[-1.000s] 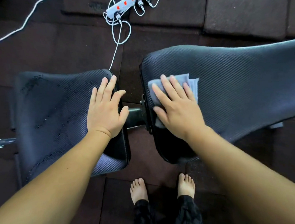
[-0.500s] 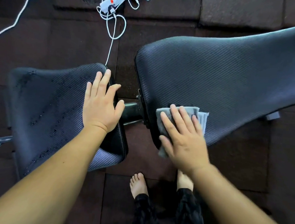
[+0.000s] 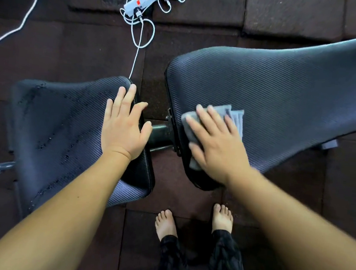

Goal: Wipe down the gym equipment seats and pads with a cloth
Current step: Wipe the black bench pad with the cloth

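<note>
Wiping bench pad w/ cloth
R hand (image 3: 215, 142) flat, pressing grey cloth (image 3: 234, 116) (mostly hidden) on back pad (image 3: 284, 90); L hand (image 3: 124, 123) flat on seat pad (image 3: 61, 129).

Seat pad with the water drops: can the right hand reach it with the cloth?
Probably yes. The right hand presses the cloth on the back pad, across a narrow gap from the seat pad. Only the left hand, flat on that pad's edge, is in between; its wet part lies bare.
</note>
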A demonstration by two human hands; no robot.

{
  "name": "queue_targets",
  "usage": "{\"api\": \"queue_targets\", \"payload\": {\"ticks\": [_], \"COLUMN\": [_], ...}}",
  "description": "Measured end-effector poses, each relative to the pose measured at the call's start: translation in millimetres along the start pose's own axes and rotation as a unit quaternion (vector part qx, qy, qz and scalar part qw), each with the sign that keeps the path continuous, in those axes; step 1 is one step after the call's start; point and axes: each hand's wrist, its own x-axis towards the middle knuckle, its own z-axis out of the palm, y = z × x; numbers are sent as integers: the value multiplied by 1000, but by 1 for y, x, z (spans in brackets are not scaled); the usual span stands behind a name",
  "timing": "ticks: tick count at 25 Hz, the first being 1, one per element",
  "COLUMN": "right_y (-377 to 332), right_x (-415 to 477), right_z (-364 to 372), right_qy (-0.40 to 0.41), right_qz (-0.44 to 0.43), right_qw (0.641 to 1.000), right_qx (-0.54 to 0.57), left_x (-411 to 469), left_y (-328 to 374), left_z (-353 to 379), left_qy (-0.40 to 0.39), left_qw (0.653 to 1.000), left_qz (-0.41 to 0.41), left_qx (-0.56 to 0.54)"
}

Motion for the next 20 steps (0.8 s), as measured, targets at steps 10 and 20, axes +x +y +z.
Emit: {"api": "queue_targets", "payload": {"ticks": [10,20], "right_y": [-1,-10], "right_x": [-14,112], "right_z": [-3,-1], "right_qy": [-30,4], "right_qz": [-81,55], "right_qw": [996,998], "right_qx": [-1,3], "left_x": [0,0], "left_y": [-1,0], "left_z": [0,0], "left_qy": [1,10], "left_qw": [1000,1000], "left_qz": [0,0], "left_qx": [-9,-15]}}
